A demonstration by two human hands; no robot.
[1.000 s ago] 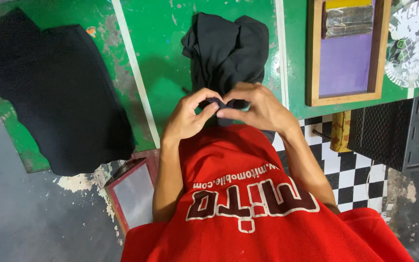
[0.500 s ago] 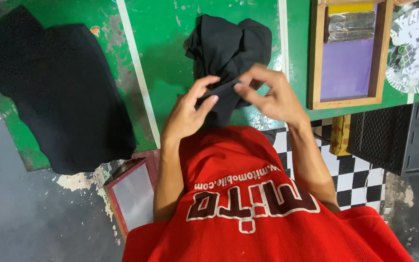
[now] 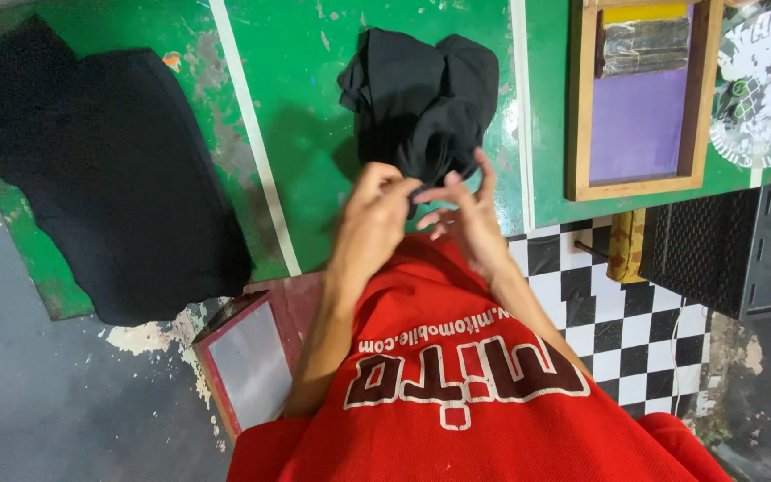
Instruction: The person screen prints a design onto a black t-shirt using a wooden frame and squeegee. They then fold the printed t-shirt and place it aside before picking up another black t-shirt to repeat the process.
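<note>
Both hands are up over the table edge, meeting just at six o'clock of the crumpled black garment (image 3: 421, 98) that lies bunched on the green table (image 3: 305, 134). The left hand (image 3: 375, 219) is curled, fingertips pinched onto a lower fold of that black cloth, so it looks like a light grasp on the hem. The right hand (image 3: 468, 219) hangs fingers spread and loose, apparently holding nothing, just touching near the same fold. By my reading, the cloth is being picked up or opened out, and the grip is only half made. The next move would need the right hand closing on the fabric beside the left. Away at nine o'clock a flat black garment (image 3: 109, 170) lies spread; at three o'clock sits a wooden-framed screen (image 3: 640, 98) with a purple panel.
</note>
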